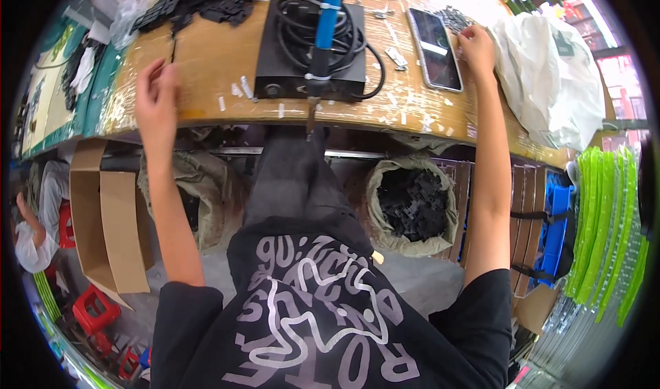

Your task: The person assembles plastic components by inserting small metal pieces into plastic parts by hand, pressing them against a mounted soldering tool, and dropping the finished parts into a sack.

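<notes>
At the left of the table my left hand (157, 97) is closed, with a thin black plastic strip (173, 47) at its fingertips. That strip runs up toward a heap of black plastic parts (213, 5) behind it. My right hand (477, 49) is pinched at the far right, beside a pile of small metal pieces (454, 19). Whatever its fingertips hold is too small to make out. Just left of it lies a smartphone (436, 49) in a clear case. Between my hands, a blue and black electric screwdriver (328, 18) hangs upright, bit downward.
Behind the screwdriver sits a black box (271, 66) with a coiled cable. White scraps (245, 86) litter the wooden table (199, 93). A white plastic bag (543, 73) lies at right. Below are a sack of black parts (443, 214), a cardboard box (124, 224) and green strips (605, 224).
</notes>
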Available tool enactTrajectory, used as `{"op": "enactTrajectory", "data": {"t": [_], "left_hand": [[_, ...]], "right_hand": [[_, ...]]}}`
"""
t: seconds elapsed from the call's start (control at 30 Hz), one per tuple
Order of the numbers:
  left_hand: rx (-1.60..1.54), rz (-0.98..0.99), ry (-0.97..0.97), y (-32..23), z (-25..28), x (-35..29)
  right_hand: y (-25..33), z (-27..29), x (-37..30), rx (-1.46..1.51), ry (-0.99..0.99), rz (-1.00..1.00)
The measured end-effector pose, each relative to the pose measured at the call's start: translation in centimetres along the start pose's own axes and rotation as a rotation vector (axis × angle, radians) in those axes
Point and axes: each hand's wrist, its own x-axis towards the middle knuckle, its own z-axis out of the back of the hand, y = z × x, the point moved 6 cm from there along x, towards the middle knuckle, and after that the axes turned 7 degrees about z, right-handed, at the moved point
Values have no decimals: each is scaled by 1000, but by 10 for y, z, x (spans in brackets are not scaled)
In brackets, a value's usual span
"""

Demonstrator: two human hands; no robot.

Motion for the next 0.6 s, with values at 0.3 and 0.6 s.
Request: {"op": "enactTrajectory", "data": {"t": [0.3,0.6], "left_hand": [[-803,193,331,-8,5,-80],[-1003,442,624,-23,-35,-141]], "right_hand": [[5,-2,3,63,2,125],[2,-3,-3,163,88,-51]]}}
